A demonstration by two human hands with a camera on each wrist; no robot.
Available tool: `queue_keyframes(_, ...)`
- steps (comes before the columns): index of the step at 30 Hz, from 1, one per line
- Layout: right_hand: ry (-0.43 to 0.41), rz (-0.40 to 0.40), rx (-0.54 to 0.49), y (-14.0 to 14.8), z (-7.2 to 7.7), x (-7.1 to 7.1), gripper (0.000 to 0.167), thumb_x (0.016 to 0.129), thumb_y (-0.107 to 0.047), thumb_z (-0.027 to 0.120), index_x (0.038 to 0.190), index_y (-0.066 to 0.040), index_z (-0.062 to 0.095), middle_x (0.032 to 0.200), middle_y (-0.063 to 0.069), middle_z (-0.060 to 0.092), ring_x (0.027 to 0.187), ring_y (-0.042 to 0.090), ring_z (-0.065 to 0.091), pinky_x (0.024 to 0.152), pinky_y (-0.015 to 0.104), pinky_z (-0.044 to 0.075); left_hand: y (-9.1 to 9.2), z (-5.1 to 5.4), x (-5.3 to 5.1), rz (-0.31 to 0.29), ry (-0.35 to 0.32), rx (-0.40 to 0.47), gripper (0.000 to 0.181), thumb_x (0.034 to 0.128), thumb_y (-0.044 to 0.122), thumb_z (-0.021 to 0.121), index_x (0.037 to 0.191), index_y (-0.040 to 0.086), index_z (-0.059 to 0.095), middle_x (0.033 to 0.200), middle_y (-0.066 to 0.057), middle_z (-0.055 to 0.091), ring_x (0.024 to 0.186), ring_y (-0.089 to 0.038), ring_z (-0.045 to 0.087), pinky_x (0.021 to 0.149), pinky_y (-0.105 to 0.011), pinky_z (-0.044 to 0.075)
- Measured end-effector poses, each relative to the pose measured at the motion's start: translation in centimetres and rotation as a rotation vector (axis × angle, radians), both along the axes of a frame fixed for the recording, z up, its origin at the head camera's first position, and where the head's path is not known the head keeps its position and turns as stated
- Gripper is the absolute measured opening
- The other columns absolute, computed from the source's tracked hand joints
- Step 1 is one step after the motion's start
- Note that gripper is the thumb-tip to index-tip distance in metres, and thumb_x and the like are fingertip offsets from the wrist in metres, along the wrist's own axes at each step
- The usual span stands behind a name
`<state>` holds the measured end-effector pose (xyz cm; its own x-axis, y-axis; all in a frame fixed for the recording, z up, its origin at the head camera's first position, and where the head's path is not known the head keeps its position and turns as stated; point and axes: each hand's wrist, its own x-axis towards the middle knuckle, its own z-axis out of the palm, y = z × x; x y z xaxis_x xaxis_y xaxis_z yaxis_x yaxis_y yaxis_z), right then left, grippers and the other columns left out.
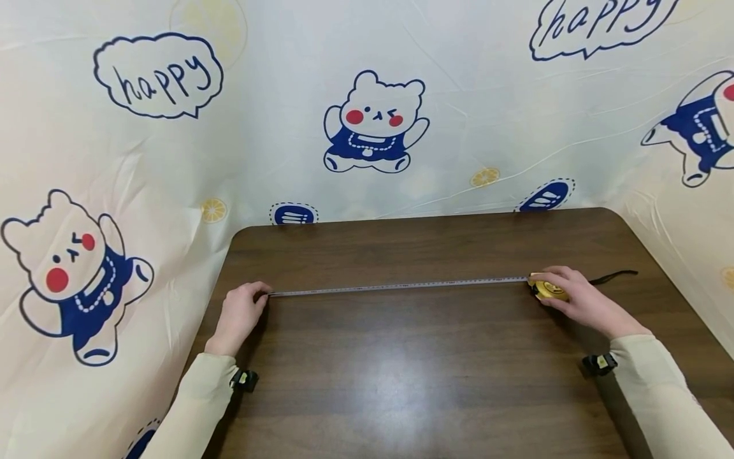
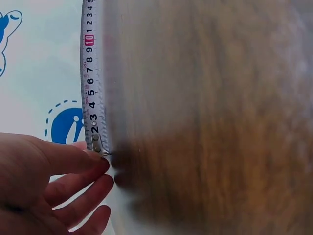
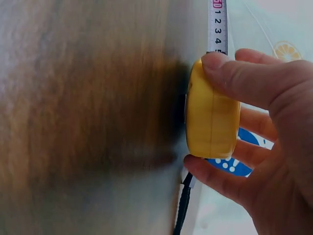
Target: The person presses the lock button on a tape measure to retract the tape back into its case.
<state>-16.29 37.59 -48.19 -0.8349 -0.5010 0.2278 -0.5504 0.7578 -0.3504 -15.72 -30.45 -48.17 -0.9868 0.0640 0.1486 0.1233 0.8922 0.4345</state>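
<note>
A white tape blade [image 1: 395, 286] stretches almost level across the brown table, out of a yellow tape measure [image 1: 552, 291]. At the left, my left hand [image 1: 239, 314] pinches the blade's metal end hook [image 2: 98, 145] between thumb and finger, the numbers running upward from it in the left wrist view. My right hand [image 1: 589, 305] grips the yellow case [image 3: 213, 115], thumb near the mouth where the blade [image 3: 217, 29] comes out. A black strap [image 3: 182, 205] trails from the case's far end.
The brown table [image 1: 395, 382] has rounded far corners. A pale cloth [image 1: 275, 127] with printed bears and lettering hangs behind it and at both sides. Each wrist wears a small black device, the left one [image 1: 245, 381] and the right one [image 1: 599, 364].
</note>
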Motion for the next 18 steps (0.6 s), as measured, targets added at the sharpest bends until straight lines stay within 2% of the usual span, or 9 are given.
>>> queue_keyframes(4, 0.036, 0.027, 0.028, -0.07, -0.14, 0.02, 0.044, 0.079, 0.003, 0.086, 0.118, -0.010, 0.072, 0.122, 0.026, 0.059, 0.107, 0.044, 0.057, 0.084, 0.063, 0.048, 0.01, 0.04, -0.03, 0.002, 0.003, -0.001, 0.011, 0.0946, -0.004, 0.070, 0.104, -0.002, 0.076, 0.105, -0.023, 0.075, 0.098, -0.044, 0.070, 0.087, -0.060, 0.054)
queue_keyframes(8, 0.021, 0.021, 0.053, -0.11, -0.13, 0.16, 0.038, 0.080, 0.003, 0.085, 0.113, -0.011, 0.074, 0.124, 0.027, 0.058, 0.109, 0.045, 0.056, 0.086, 0.065, 0.049, 0.03, 0.00, 0.06, 0.004, 0.016, 0.001, 0.008, 0.0940, -0.003, 0.072, 0.100, -0.001, 0.077, 0.101, -0.021, 0.076, 0.093, -0.041, 0.071, 0.084, -0.058, 0.055)
queue_keyframes(18, 0.083, 0.038, 0.050, -0.11, -0.59, -0.06, 0.037, 0.076, 0.003, 0.087, 0.107, -0.012, 0.074, 0.121, 0.027, 0.059, 0.107, 0.045, 0.056, 0.085, 0.062, 0.046, -0.38, 0.02, 0.09, -0.023, 0.058, -0.034, 0.007, 0.0933, 0.001, 0.075, 0.097, 0.002, 0.081, 0.095, -0.018, 0.078, 0.088, -0.041, 0.073, 0.080, -0.059, 0.055)
